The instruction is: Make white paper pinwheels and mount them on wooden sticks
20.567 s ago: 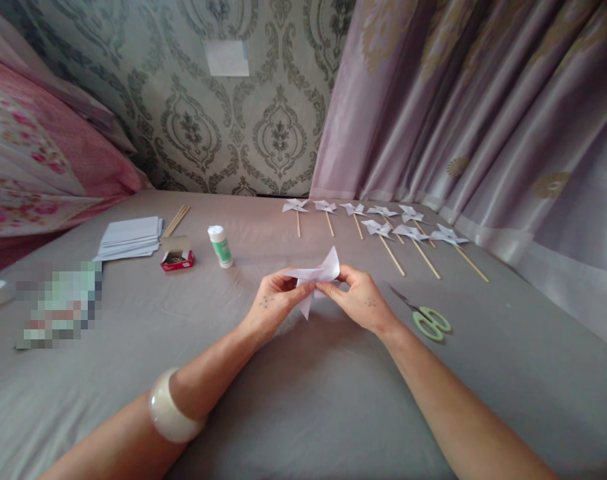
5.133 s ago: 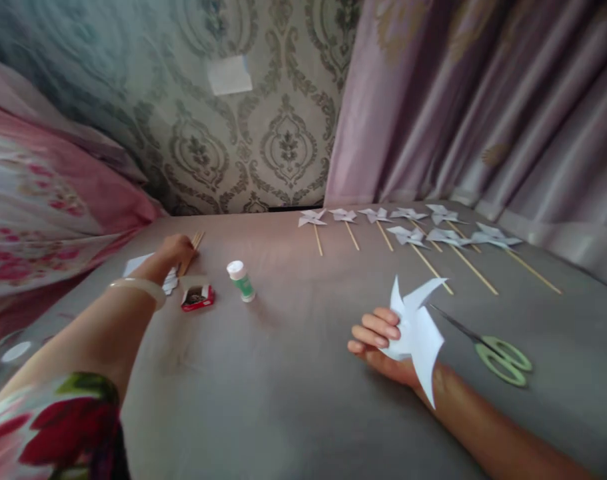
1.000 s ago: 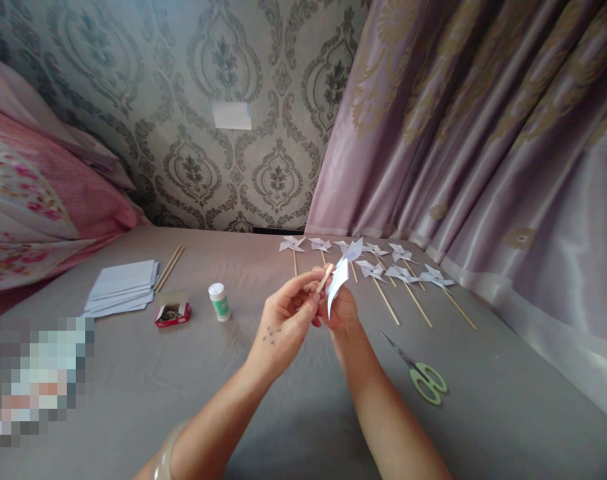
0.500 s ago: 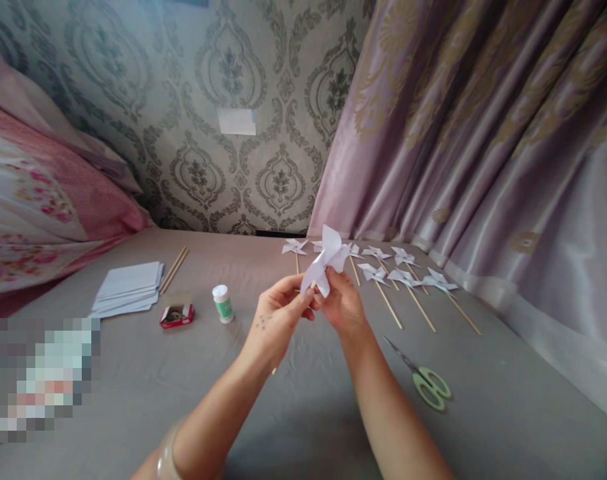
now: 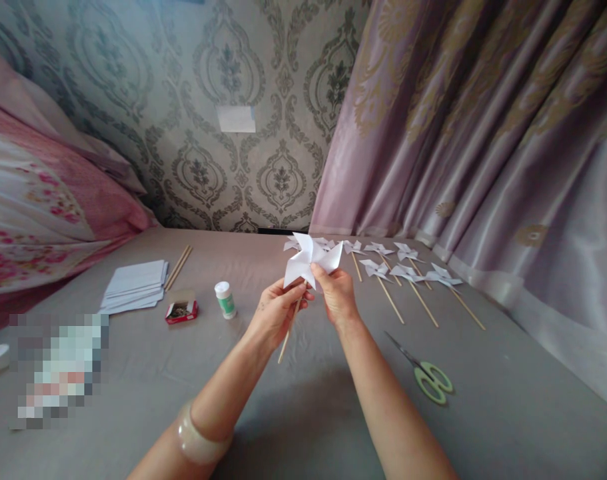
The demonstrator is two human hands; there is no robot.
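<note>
I hold a white paper pinwheel (image 5: pixel 310 260) up in front of me, above the grey sheet (image 5: pixel 303 413). My left hand (image 5: pixel 276 313) is closed round a thin wooden stick (image 5: pixel 287 337) that slants down from behind the pinwheel. My right hand (image 5: pixel 336 293) pinches the pinwheel's lower right edge with thumb and fingers. Both hands meet just under the paper. A pale bangle (image 5: pixel 198 443) sits on my left forearm.
Several finished pinwheels on sticks (image 5: pixel 398 270) lie in rows by the curtain. Green-handled scissors (image 5: pixel 428 377) lie at right. At left are a glue bottle (image 5: pixel 224 300), a small red box (image 5: pixel 182 311), a stack of white paper (image 5: pixel 136 287) and spare sticks (image 5: pixel 179 258).
The pinwheel has turned to face me flat and risen slightly. The stick, earlier held short between the fingers, now hangs down below my left hand.
</note>
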